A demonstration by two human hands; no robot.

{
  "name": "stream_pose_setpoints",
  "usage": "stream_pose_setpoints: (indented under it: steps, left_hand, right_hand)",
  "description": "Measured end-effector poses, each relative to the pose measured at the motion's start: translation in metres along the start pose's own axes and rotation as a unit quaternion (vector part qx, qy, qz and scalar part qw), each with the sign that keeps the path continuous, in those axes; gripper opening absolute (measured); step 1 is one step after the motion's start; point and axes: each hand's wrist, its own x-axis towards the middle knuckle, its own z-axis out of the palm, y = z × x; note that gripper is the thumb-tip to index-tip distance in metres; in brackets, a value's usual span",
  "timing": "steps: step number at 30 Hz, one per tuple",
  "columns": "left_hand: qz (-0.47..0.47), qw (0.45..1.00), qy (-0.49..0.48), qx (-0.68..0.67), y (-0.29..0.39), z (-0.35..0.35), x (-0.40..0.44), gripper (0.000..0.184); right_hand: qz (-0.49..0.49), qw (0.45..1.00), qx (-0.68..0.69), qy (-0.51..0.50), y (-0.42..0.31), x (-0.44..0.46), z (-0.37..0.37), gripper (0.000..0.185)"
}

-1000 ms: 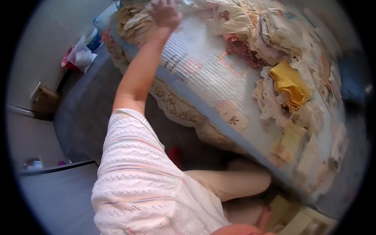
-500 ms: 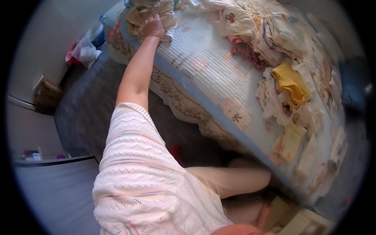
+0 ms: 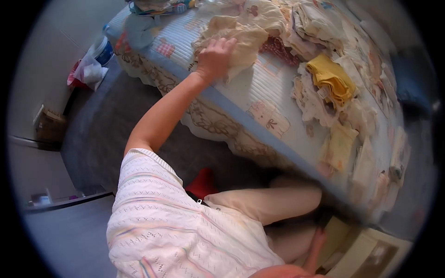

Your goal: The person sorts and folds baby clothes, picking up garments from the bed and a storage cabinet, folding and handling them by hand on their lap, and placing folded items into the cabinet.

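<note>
My left hand (image 3: 215, 59) is on a cream garment (image 3: 243, 39) near the bed's edge, its fingers curled into the cloth. This garment lies spread over the quilted mat (image 3: 266, 88) and reaches up to a pile of pale clothes (image 3: 320, 23). A dark red patterned cloth (image 3: 281, 50) lies just right of it, and a folded yellow cloth (image 3: 331, 78) farther right. My right hand (image 3: 318, 238) is low at the right, beside my leg and a cardboard box; its fingers are too blurred to make out.
More small pale clothes (image 3: 340, 146) lie along the right side of the bed. At the far left corner is a blue-patterned item (image 3: 171, 7). A bucket (image 3: 102, 51) and a plastic bag (image 3: 89, 72) stand on the floor at left. An open box (image 3: 371, 255) is at lower right.
My left hand has moved right and nearer along the bed, and the cream garment has come with it from the far left corner. A blue-patterned item now shows there.
</note>
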Motion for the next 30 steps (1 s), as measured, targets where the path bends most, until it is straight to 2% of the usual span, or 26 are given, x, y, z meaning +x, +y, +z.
stream_pose_setpoints:
  steps: [2, 5, 8, 9, 12, 13, 15, 17, 18, 19, 21, 22, 23, 24, 25, 26, 27, 28, 30]
  left_hand:
    - [0.016, 0.999, -0.009, 0.028, 0.009, -0.013, -0.002, 0.063]
    - [-0.059, 0.992, -0.099, -0.044, 0.013, -0.044, 0.01, 0.074]
    - [-0.076, 0.99, -0.112, -0.051, 0.006, -0.042, 0.027, 0.08]
    - [-0.077, 0.993, -0.091, -0.012, 0.006, -0.041, 0.029, 0.066]
    - [-0.104, 0.981, -0.157, -0.048, 0.002, -0.04, 0.051, 0.048]
    - [-0.093, 0.99, -0.102, -0.04, 0.004, -0.039, 0.053, 0.032]
    - [0.018, 0.998, -0.045, -0.039, -0.018, -0.028, 0.064, 0.028]
    - [0.043, 0.995, 0.005, -0.092, -0.048, -0.024, 0.079, 0.023]
    - [0.013, 0.989, 0.026, -0.145, -0.065, -0.024, 0.088, 0.021]
    - [0.055, 0.985, 0.082, -0.14, -0.088, -0.02, 0.093, 0.019]
    - [0.219, 0.948, 0.232, 0.004, -0.167, -0.004, 0.115, 0.019]
    - [0.275, 0.902, 0.321, 0.084, -0.17, -0.027, 0.119, 0.019]
    - [0.17, 0.952, 0.251, -0.054, -0.164, -0.038, 0.116, 0.021]
    - [0.023, 0.955, 0.215, -0.203, -0.106, -0.08, 0.099, 0.022]
    - [-0.068, 0.937, 0.197, -0.279, -0.065, -0.112, 0.088, 0.024]
    - [-0.097, 0.926, 0.192, -0.31, -0.038, -0.136, 0.085, 0.026]
    - [-0.12, 0.919, 0.185, -0.327, -0.009, -0.158, 0.079, 0.028]
    - [-0.09, 0.92, 0.209, -0.318, 0.004, -0.168, 0.075, 0.029]
    - [-0.054, 0.973, 0.084, -0.209, 0.057, -0.208, 0.047, 0.022]
  right_hand:
    - [0.0, 1.0, -0.014, -0.006, -0.004, -0.005, -0.005, 0.037]
    - [-0.016, 1.0, -0.018, 0.002, -0.005, -0.009, -0.008, 0.037]
    - [-0.021, 1.0, -0.012, 0.015, -0.001, -0.013, -0.007, 0.036]
    - [-0.019, 1.0, -0.01, 0.019, 0.0, -0.013, -0.007, 0.036]
    - [-0.027, 0.999, -0.002, 0.041, 0.005, -0.019, -0.005, 0.035]
    - [-0.027, 0.999, -0.005, 0.039, 0.008, -0.019, -0.004, 0.034]
    - [-0.029, 0.999, -0.011, 0.036, 0.012, -0.02, -0.003, 0.033]
    - [-0.03, 0.999, -0.004, 0.028, 0.015, -0.022, -0.005, 0.032]
    - [-0.032, 0.999, 0.0, 0.025, 0.017, -0.023, -0.006, 0.032]
    - [-0.032, 0.999, 0.002, 0.028, 0.018, -0.023, -0.005, 0.031]
    - [-0.033, 0.999, 0.008, 0.034, 0.019, -0.023, -0.003, 0.029]
    - [-0.022, 0.999, 0.039, 0.024, 0.017, -0.022, -0.005, 0.028]
    - [-0.011, 0.997, 0.071, 0.015, 0.013, -0.02, -0.008, 0.027]
    - [0.0, 0.995, 0.102, 0.005, 0.007, -0.016, -0.011, 0.027]
    - [-0.021, 0.986, 0.163, 0.016, -0.003, -0.011, -0.01, 0.026]
    - [-0.04, 0.974, 0.223, 0.026, -0.017, -0.004, -0.01, 0.025]
    - [-0.073, 0.96, 0.269, -0.013, -0.053, -0.007, -0.02, 0.026]
    - [-0.106, 0.942, 0.313, -0.05, -0.098, -0.017, -0.034, 0.026]
    - [-0.105, 0.877, 0.446, -0.144, -0.166, -0.038, -0.043, 0.029]
